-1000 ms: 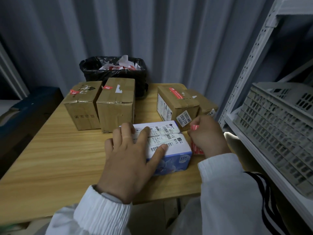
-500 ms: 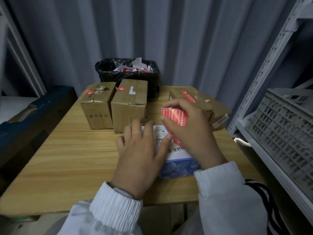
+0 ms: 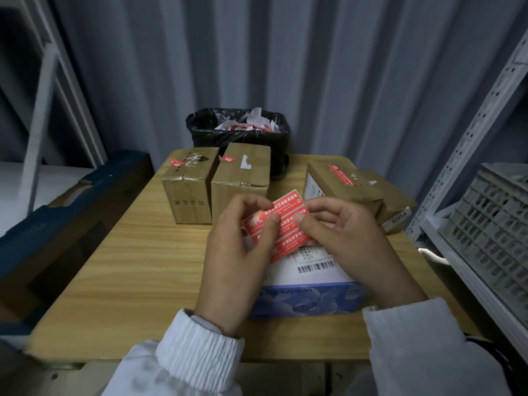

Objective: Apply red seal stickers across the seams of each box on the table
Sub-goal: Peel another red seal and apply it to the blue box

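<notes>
Head view is showing the left hand (image 3: pixel 243 252) and right hand (image 3: pixel 348 241) both pinching a red sticker sheet (image 3: pixel 287 231) above the blue-and-white box (image 3: pixel 311 298) on the table (image 3: pixel 137 267), its long axis slanting lower-left to upper-right.

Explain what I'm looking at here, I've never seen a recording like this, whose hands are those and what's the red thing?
No machine here: these are a person's two bare hands, filmed by a camera worn on their head, looking down. The left hand and right hand both pinch a red sticker sheet above a blue and white box on a wooden table. Brown cardboard boxes stand behind, some already bearing red seals. Behind them is a black bin holding paper scraps.
</notes>
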